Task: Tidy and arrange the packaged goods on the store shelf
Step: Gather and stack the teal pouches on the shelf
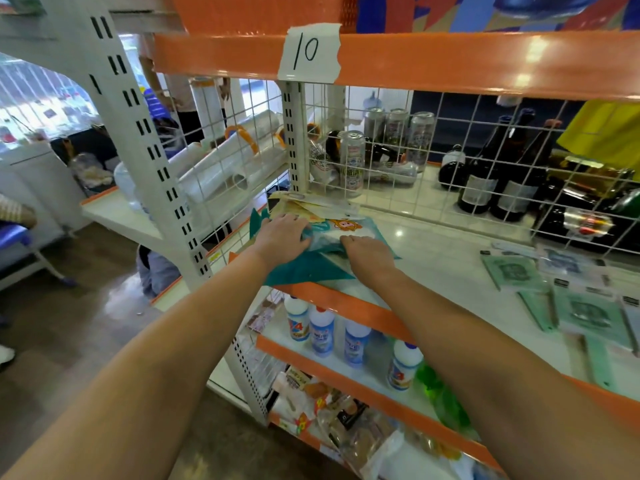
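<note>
Head view: two bare forearms reached forward over the front edge of a white shelf [450, 271] edged in orange.
Lower shelves: white bottles [322, 330] with blue labels stood beneath the arms; mixed packets lay lower still.
Left hand: the left hand [282, 235] lay palm down on the left end of a teal and white package [353, 233], fingers curled over its edge and gripping it.
Right hand: the right hand [369, 249] pressed on the package's near right part, fingers bent onto the plastic; how firmly it held could not be told.
Package: it lay flat at the shelf's left front corner, under and between both hands, a cartoon figure showing beyond the fingers.
Behind it: tan paper packets [298, 206] lay just past the package, touching its far edge.
Right side: green flat packets [585, 310] lay well apart from the hands.
Far side: behind a wire grid [450, 133], cans [351, 164] and dark bottles [481, 174] stood.
Above: taped label [310, 51] read "10".
</note>
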A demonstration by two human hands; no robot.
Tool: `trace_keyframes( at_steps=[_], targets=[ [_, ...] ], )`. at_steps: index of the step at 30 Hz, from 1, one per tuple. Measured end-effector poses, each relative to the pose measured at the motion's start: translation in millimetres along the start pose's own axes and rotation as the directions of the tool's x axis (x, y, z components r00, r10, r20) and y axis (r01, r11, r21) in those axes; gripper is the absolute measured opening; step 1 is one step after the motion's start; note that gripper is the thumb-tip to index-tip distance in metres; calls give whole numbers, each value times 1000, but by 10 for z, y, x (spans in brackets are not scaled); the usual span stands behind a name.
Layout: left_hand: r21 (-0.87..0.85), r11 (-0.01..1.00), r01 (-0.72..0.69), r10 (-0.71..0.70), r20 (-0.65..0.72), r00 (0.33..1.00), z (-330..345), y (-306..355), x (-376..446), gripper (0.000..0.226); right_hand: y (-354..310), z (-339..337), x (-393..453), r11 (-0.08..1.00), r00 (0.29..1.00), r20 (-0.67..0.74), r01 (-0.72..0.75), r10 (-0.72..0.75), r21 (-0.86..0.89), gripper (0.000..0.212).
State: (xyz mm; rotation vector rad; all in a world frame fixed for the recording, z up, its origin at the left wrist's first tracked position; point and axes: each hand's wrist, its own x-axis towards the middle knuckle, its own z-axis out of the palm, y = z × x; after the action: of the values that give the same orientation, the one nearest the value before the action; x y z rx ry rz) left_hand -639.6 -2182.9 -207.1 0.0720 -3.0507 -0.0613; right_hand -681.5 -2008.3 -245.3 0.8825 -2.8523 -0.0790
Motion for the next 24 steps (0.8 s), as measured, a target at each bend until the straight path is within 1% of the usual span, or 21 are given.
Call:
trace_keyframes(
  at_steps=[3, 4, 7, 9, 12, 14, 16, 19, 21, 24],
  targets=[
    [-15, 1000, 9, -9, -1, 1000, -69, 56, 78, 38, 124, -96, 15, 1000, 999, -41, -3, 4, 5, 44],
    [-26, 1000, 13, -14, -5, 1000, -87, 78, 101, 37, 170, -136, 30, 1000, 998, -54, -12, 12, 7, 43],
    [-97, 995, 25, -28, -31, 999, -149, 161, 172, 34, 313, -303, 39, 999, 996, -84, -39, 40, 17, 43],
    [-119, 992, 31, -36, -36, 999, -205, 236, 206, 34, 421, -377, 33, 999, 991, -122, -45, 45, 3, 41],
    [-126, 992, 25, -29, -31, 999, -268, 346, 265, 33, 557, -424, -9, 996, 977, -195, -84, 88, 27, 36],
    [-160, 987, 27, -36, -49, 998, -296, 418, 292, 32, 630, -419, -45, 990, 966, -218, -124, 135, 64, 32],
    [-151, 988, 13, -21, -49, 999, -313, 496, 308, 31, 703, -399, -83, 979, 954, -237, -159, 186, 129, 30],
    [-113, 994, -12, 9, -33, 999, -355, 595, 323, 31, 804, -395, -156, 958, 933, -262, -196, 248, 208, 35],
    [-116, 992, -41, 38, -31, 999, -354, 643, 368, 30, 880, -422, -205, 936, 917, -267, -223, 296, 274, 34],
    [-99, 993, -70, 69, -12, 998, -364, 744, 407, 30, 1020, -507, -270, 914, 900, -289, -220, 325, 342, 29]
  ],
)
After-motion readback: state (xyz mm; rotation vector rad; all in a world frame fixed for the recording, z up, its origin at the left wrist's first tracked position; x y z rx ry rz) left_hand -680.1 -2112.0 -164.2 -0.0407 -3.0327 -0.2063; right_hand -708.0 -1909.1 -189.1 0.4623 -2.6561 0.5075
